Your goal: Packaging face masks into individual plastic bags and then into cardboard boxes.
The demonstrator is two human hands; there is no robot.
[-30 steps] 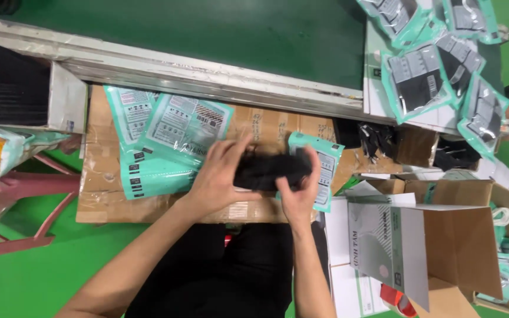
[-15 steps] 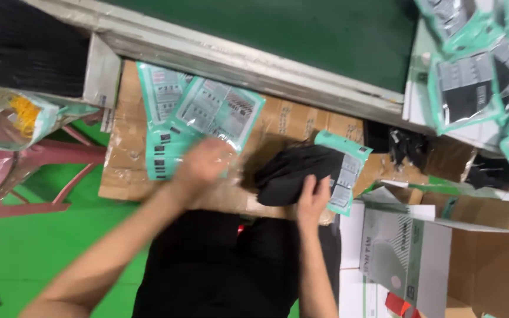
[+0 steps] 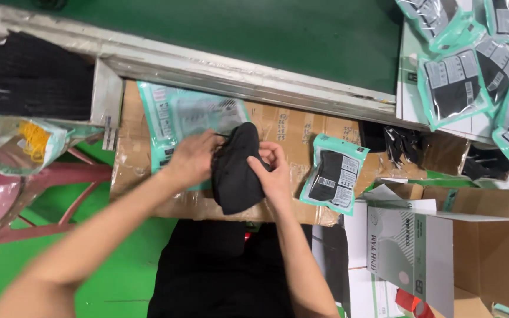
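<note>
Both hands, left hand [image 3: 192, 159], right hand [image 3: 272, 168], gripping black masks [image 3: 237, 171]

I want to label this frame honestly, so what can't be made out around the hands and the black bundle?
Head view only:
- Left hand: fingertips hidden behind the black mask bundle, so its grip is unclear.
- Right hand: palm side turned away.
- How many masks the bundle holds: all black, no edges show.
- Empty teal pouches: partly covered by the left hand and the bundle, count unclear.
- Open white carton: inside not shown.

Black folded fabric bundle [image 3: 237, 171], soft, bunched, upright over teal pouches [image 3: 175, 118]; on cardboard [image 3: 301, 126]
</note>
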